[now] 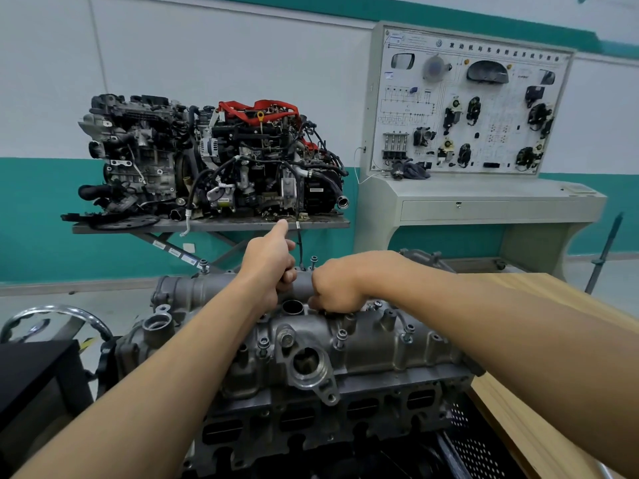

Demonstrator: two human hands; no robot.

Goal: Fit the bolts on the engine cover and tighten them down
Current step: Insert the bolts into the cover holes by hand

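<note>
Engine cover point(363, 344) (grey cast alloy) sat on the block at centre frame, just below the camera. Far-edge bolts point(314, 261) stood proud of the cover, not seated. Near-side bolts point(341, 335) sat lower in their bosses, heads visible.

L hand point(268, 267) lay over the rounded far ridge of the cover. Index finger was straight and pointed away, other fingers curled vs. the ridge. Couldn't tell whether they held anything.

R hand point(337, 288) was close beside it, knuckles up, fingers curled down onto the cover top next to an open round port point(293, 307). Fingertips were hidden, so couldn't tell if they gripped a bolt.

Bkgd: more engines point(207, 157) on a lift table point(207, 225) by the wall, training panel point(466, 108) w/ mounted components to the right, wooden bench top point(553, 305) at the right edge.
</note>
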